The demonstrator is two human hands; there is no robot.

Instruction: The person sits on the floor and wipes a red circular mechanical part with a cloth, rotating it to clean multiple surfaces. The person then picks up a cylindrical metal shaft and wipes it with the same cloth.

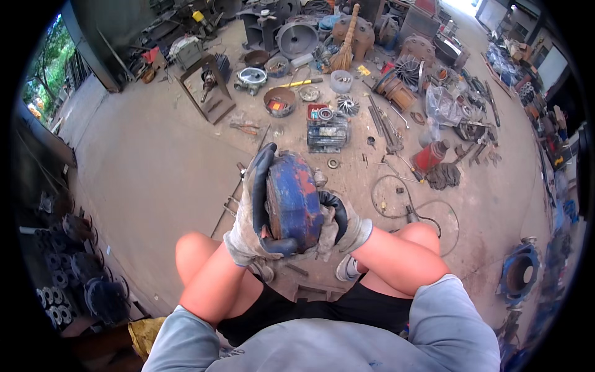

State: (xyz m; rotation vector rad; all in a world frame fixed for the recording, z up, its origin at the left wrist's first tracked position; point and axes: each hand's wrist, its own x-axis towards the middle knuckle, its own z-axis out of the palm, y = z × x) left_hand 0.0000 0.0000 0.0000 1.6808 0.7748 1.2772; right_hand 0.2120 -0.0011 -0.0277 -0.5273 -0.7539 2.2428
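Observation:
Between my two gloved hands is a heavy round metal housing (294, 201), its blue paint worn through to reddish patches. My left hand (253, 208), in a grey glove with dark palm and fingers, is pressed along its left side, fingers upward and thumb beneath. On the other side my right hand (344, 220), gloved alike, has its fingers curled against the housing's right edge, by a greyish rag-like piece (327, 239). The housing is held up above the floor between my knees. Just beyond it stands a grey finned electric motor (327, 135) with a bearing (325, 114) on top.
Ahead lie a rusty bowl (279, 101), a clear plastic tub (341, 81), a fan wheel (348, 105) and a straw broom (348, 43). Right of me are a red bottle jack (430, 156) and a looped cable (457, 232). Stacked flanged parts (59, 279) line the left.

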